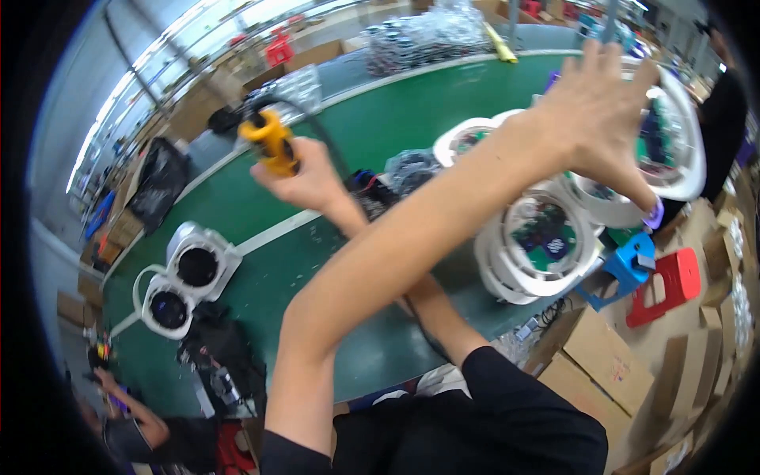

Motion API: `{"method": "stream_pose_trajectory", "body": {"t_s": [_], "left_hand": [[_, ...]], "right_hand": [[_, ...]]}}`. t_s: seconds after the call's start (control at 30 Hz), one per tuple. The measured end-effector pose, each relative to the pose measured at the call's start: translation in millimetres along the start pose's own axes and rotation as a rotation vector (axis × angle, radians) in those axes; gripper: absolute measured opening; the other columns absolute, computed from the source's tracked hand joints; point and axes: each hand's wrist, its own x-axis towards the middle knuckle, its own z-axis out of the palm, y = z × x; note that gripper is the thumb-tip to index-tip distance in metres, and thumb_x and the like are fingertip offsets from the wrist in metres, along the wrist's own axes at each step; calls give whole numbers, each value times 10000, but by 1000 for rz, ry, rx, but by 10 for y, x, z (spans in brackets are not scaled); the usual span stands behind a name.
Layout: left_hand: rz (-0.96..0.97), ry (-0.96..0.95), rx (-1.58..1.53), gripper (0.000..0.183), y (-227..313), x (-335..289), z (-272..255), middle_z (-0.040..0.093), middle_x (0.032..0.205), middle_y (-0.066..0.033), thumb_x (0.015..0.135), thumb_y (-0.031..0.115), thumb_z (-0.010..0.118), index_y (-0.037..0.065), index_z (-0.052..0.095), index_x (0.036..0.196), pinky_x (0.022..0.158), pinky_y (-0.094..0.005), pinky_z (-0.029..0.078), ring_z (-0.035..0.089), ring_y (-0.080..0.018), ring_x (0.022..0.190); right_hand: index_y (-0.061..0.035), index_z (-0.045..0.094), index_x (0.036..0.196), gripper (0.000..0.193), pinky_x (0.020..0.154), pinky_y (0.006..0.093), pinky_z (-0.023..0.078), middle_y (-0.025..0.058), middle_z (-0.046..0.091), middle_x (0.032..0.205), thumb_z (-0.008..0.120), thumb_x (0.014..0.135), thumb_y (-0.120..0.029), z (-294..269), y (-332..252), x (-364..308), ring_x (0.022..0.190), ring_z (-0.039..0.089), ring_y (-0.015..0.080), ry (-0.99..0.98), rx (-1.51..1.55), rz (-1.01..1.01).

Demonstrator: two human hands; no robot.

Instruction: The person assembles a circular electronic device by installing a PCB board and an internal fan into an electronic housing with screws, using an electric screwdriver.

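My arms cross, the left over the right. My left hand (pixel 590 119) reaches to the far right, its fingers spread over a round white housing (pixel 690 150) with a green circuit board inside. A purple cover sits on its thumb tip, near the housing's edge; whether the hand bears any weight I cannot tell. In my right hand (pixel 305 178), at the left, is a yellow-and-black electric screwdriver (pixel 273 142) with a dark cable; its tip is not clear to see. More white housings (pixel 534 237) with exposed boards stand beneath and beside my left forearm.
Two joined white housings (pixel 194 265) stand on the left of the green workbench (pixel 277 285). Nearby lie a black bag (pixel 226 348) and loose parts. Blue (pixel 625 269) and red (pixel 669 285) stools and a cardboard box (pixel 598 360) stand at right. Another person's arm (pixel 138 404) shows lower left.
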Motion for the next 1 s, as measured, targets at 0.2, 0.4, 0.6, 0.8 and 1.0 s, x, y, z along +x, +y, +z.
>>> {"method": "stream_pose_trajectory", "body": {"t_s": [0.2, 0.4, 0.6, 0.8, 1.0], "left_hand": [[-87, 20, 102, 1208, 209, -173, -300, 487, 1237, -367, 447, 619, 868, -97, 426, 1315, 1015, -576, 429, 441, -503, 1239], [-270, 85, 30, 1036, -22, -363, -682, 502, 1195, -246, 551, 507, 840, -45, 405, 1312, 991, -471, 428, 501, -347, 1118], [-494, 103, -160, 1013, 93, -401, -1009, 505, 1159, -245, 618, 489, 857, -80, 345, 1281, 996, -458, 445, 514, -332, 1153], [-529, 264, -773, 1026, 471, -686, -1196, 506, 1244, -245, 546, 316, 909, -31, 328, 1317, 1004, -413, 488, 569, -328, 1163], [-523, 460, -955, 1039, 968, -1447, -1358, 499, 1198, -153, 498, 230, 960, 19, 304, 1275, 980, -335, 486, 594, -233, 1114]], "right_hand": [[-13, 679, 820, 187, 624, 268, 504, 33, 693, 734, 785, 837, -166, -167, 65, 57, 668, 641, 90, 29, -9, -56], [-22, 637, 753, 219, 574, 264, 454, -6, 618, 654, 792, 829, -157, -227, -1, 58, 615, 556, 63, 77, 50, -136], [-16, 616, 738, 236, 553, 286, 418, 6, 567, 615, 784, 824, -158, -195, 53, 98, 581, 493, 77, 95, -31, -139], [-10, 698, 972, 437, 779, 358, 542, 100, 738, 899, 863, 775, -363, -342, 95, 126, 815, 701, 185, 163, -246, 280], [-8, 688, 948, 341, 702, 319, 512, 56, 706, 819, 830, 809, -286, -444, 245, 108, 753, 659, 152, 128, -46, 187]]}}
